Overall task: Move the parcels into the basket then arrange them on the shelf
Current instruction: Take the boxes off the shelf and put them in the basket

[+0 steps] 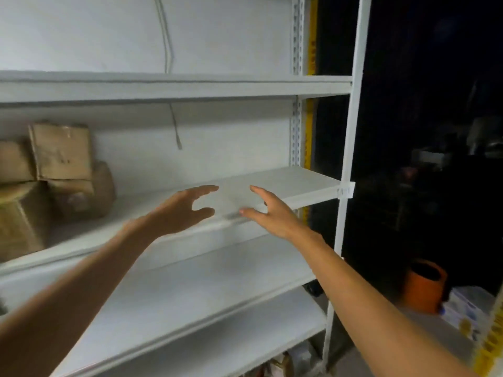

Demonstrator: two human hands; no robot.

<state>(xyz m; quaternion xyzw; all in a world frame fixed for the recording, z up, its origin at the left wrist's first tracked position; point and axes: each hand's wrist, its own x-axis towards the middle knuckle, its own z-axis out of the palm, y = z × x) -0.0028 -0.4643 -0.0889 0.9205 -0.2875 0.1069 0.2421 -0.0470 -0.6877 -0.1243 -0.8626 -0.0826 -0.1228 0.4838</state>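
Note:
A white metal shelf unit (304, 186) fills the view. Several brown cardboard parcels (62, 170) are stacked at the left end of its middle board. My left hand (185, 210) and my right hand (269, 210) reach out side by side over the front edge of that board, palms facing each other, fingers spread, with a bare gap between them. Neither hand holds anything. The basket is not in view.
The white upright post (351, 148) closes the unit on the right; beyond it the room is dark. An orange container (424, 287) and printed boxes (468, 311) sit low at the right. Lower boards (206, 303) lie beneath my arms.

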